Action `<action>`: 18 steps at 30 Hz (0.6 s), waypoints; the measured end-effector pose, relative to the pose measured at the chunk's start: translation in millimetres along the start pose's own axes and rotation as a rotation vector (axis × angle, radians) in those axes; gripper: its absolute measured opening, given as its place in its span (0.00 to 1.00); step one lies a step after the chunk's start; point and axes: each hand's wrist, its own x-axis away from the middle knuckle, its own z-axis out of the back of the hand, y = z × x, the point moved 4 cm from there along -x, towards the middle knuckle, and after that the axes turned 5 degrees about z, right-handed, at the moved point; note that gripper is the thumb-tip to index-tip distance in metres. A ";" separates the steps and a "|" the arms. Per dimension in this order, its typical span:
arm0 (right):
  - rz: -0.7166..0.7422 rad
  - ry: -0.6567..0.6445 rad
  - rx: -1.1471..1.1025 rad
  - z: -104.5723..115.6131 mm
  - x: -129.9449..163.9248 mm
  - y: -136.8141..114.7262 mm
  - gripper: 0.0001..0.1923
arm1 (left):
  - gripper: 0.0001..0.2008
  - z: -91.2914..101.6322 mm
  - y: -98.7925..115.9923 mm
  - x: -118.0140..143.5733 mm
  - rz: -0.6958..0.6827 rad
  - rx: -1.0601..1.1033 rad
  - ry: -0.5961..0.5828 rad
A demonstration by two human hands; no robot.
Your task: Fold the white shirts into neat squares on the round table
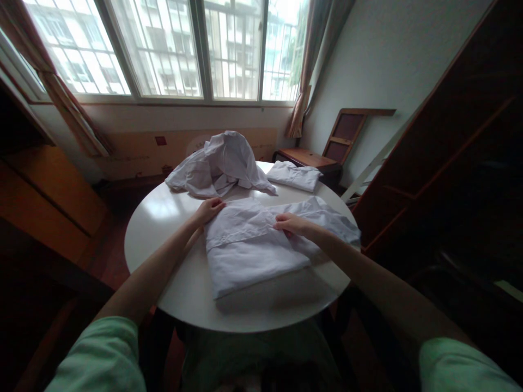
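A white shirt [249, 253] lies partly folded on the round white table [171, 218], one sleeve stretching to the right. My left hand [209, 209] rests on the shirt's upper left corner, fingers curled over the edge. My right hand [289, 224] presses on the fold where the sleeve meets the body, fingers pinching the cloth. Both forearms reach in from below, in green short sleeves.
A crumpled heap of white clothes [220, 163] sits at the table's far side, a folded white garment [294, 175] to its right. A wooden chair [327, 147] stands behind the table, dark cabinets [457, 163] at right, a window beyond.
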 end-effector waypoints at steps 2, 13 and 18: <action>0.014 0.001 0.095 -1.6 6.2 3.2 0.09 | 0.16 -0.2 0.5 -0.1 -0.006 -0.088 -0.025; -0.143 0.696 0.490 87.4 58.2 71.1 0.12 | 0.21 -16.9 85.9 41.0 -0.355 -0.502 -0.009; -0.370 0.680 0.253 130.1 60.1 128.1 0.21 | 0.28 -59.8 140.4 70.5 -0.483 -0.469 -0.249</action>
